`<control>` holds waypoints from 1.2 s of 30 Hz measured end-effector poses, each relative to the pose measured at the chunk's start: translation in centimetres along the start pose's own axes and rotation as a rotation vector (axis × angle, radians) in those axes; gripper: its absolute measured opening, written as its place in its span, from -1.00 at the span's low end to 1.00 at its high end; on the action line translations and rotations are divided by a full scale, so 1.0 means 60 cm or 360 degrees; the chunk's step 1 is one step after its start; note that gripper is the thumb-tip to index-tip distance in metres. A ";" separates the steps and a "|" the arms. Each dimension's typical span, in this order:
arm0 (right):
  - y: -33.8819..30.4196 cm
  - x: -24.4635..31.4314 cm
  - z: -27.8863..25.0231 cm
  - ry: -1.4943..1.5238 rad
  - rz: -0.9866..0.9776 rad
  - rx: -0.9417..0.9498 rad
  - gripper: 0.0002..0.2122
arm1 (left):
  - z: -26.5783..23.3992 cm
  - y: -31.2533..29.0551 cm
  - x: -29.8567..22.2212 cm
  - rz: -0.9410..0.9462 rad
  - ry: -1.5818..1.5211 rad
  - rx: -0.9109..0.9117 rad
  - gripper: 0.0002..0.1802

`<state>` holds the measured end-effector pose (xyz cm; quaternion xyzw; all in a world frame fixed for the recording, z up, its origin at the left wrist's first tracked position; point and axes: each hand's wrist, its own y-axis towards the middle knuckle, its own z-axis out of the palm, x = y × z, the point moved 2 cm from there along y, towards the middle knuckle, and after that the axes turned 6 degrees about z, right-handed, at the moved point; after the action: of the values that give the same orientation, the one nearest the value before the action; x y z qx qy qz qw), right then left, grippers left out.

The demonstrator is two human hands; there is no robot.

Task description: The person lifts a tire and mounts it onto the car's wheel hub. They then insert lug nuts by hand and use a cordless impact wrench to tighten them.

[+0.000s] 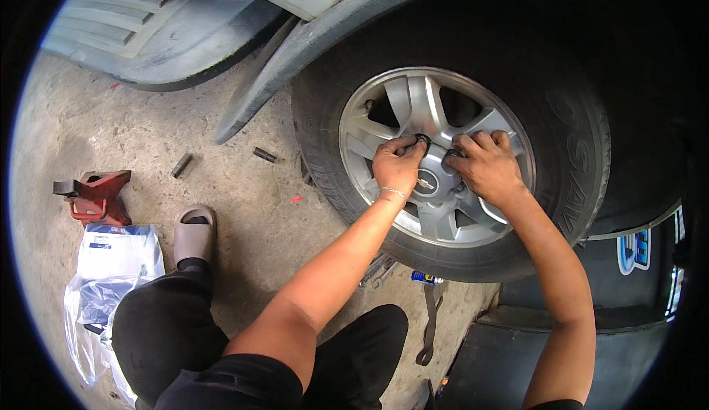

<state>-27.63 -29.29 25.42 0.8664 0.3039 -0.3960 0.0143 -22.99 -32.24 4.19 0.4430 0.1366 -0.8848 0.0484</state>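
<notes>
A silver alloy wheel (421, 103) with a black tire (325, 125) sits under a pale vehicle's fender. At its hub, my left hand (395, 166) is closed, thumb and fingers pinching a dark round lug nut cap (423, 141) left of and above the center cap (426, 182). My right hand (487, 165) curls its fingers on a second dark lug nut cap (452, 157) to the right of the first. The fingers partly cover both caps. Whether either cap is seated or loose, I cannot tell.
On the concrete floor at left stand a red jack stand (96, 197) and a clear plastic bag (81, 299) with packages. Two dark sockets (182, 165) lie nearer the tire. Below the tire are wrenches (378, 271), a blue spray can (426, 278) and a dark strap (430, 325).
</notes>
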 end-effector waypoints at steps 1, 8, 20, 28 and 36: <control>-0.001 0.000 0.002 0.0013 0.0009 0.0001 -0.85 | -0.001 -0.002 0.002 -0.0087 -0.0022 -0.0011 -0.69; 0.004 0.003 0.004 0.0014 0.0091 0.0025 -0.83 | -0.027 0.004 0.003 0.0079 -0.0235 -0.0070 -0.78; 0.004 0.008 -0.002 0.0083 0.0107 -0.0053 -0.81 | -0.115 0.052 0.053 0.0255 -0.0038 -0.0108 -0.87; 0.005 0.003 0.011 -0.0001 0.0129 -0.0010 -0.81 | -0.184 0.068 0.122 0.0240 0.0277 -0.0214 -0.85; 0.005 0.006 0.005 0.0172 0.0160 -0.0005 -0.81 | -0.417 0.094 0.159 0.0005 0.1918 -0.0463 -0.62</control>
<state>-27.45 -29.43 24.90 0.9007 0.2610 -0.3469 0.0191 -8.33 -30.18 -18.82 0.8538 0.2584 -0.4514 0.0238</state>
